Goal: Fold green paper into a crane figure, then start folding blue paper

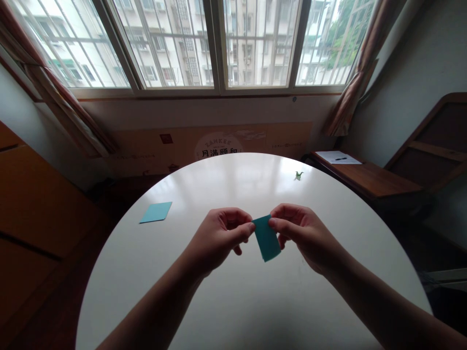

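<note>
A teal sheet of folded paper (267,239) hangs between my hands above the white table. My left hand (222,236) pinches its upper left corner between thumb and fingers. At the upper right corner, the thumb and fingers of my right hand (301,231) are closed on it too. The paper is a narrow rectangle, slightly tilted, with its lower edge free. To the left on the table lies a light blue stack of square paper (156,212). A small green and white folded figure (298,175) stands near the table's far right edge.
The round white table (233,301) fills the foreground. Beyond its right edge is a wooden side table (386,179) bearing white paper (333,157) and a pen (341,159). A wooden cabinet (40,214) stands at left, and barred windows (175,43) with curtains are behind.
</note>
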{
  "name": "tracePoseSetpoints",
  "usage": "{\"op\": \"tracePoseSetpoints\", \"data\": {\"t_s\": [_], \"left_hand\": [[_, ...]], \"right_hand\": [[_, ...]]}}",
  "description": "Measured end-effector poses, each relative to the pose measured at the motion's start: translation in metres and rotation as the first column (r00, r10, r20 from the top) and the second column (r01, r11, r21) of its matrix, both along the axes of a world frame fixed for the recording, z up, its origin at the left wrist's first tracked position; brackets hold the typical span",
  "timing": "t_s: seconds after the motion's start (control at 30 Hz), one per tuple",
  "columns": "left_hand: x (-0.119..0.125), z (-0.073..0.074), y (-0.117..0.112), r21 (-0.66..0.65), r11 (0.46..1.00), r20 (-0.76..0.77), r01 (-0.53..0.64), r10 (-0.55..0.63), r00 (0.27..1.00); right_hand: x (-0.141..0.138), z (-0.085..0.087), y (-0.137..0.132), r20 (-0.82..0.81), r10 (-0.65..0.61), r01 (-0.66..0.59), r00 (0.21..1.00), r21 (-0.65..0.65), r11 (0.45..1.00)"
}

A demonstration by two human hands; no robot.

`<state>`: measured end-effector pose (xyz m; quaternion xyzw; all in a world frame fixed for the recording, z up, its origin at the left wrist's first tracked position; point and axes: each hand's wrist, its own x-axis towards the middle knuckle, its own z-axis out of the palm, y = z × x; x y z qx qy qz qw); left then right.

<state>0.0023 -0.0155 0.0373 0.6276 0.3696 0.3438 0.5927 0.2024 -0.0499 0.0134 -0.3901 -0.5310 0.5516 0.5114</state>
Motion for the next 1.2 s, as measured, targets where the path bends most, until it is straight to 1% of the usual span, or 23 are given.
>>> {"op": "tracePoseSetpoints", "data": {"t_s": [0.1,0.3,0.43,0.57,0.67,0.77,0.87,0.97,1.03,1.1,1.2], "left_hand": [[0.000,0.000,0.000,-0.001,1.000,0.001,0.001,-0.001,1.000],[0.001,0.001,0.000,-0.005,0.999,-0.010,-0.035,0.035,0.999],[0.000,0.000,0.001,0.008,0.999,-0.029,-0.031,0.031,0.999],[0.000,-0.002,0.002,0.066,0.998,-0.082,0.016,-0.011,0.997],[0.000,-0.003,0.001,0.138,0.988,-0.118,0.064,-0.048,0.992],[0.001,-0.004,-0.001,0.215,0.974,-0.146,0.065,-0.034,0.989],[0.003,-0.007,-0.002,0.252,0.967,-0.160,0.037,0.004,0.987],[0.004,-0.009,-0.002,0.226,0.974,-0.131,0.019,0.011,0.991],[0.003,-0.007,0.000,0.193,0.981,-0.080,-0.010,0.026,0.996],[0.000,-0.004,0.003,0.157,0.985,-0.009,-0.077,0.079,0.997],[-0.006,0.001,0.009,0.099,0.964,0.111,-0.247,0.236,0.965]], "right_hand": [[0.000,-0.001,0.000,-0.009,-0.003,0.003,1.000,0.000,1.000],[-0.001,0.000,0.000,0.025,-0.025,0.026,0.999,-0.019,1.000],[-0.001,0.001,0.000,0.047,-0.026,0.026,0.999,-0.001,1.000],[-0.002,0.002,0.000,0.106,-0.054,0.051,0.993,0.039,0.998],[-0.004,0.002,-0.002,0.168,-0.050,0.039,0.985,0.067,0.997],[-0.007,0.002,-0.003,0.218,-0.023,0.006,0.976,0.078,0.997],[-0.009,0.002,-0.003,0.248,-0.005,-0.017,0.969,0.089,0.996],[-0.009,0.003,-0.001,0.247,0.019,-0.038,0.969,0.073,0.997],[-0.007,0.004,0.000,0.273,0.041,-0.056,0.961,0.049,0.997],[-0.004,0.005,0.001,0.333,0.052,-0.067,0.941,0.034,0.997],[0.004,0.006,0.005,0.404,0.033,-0.055,0.914,0.043,0.998]]}}
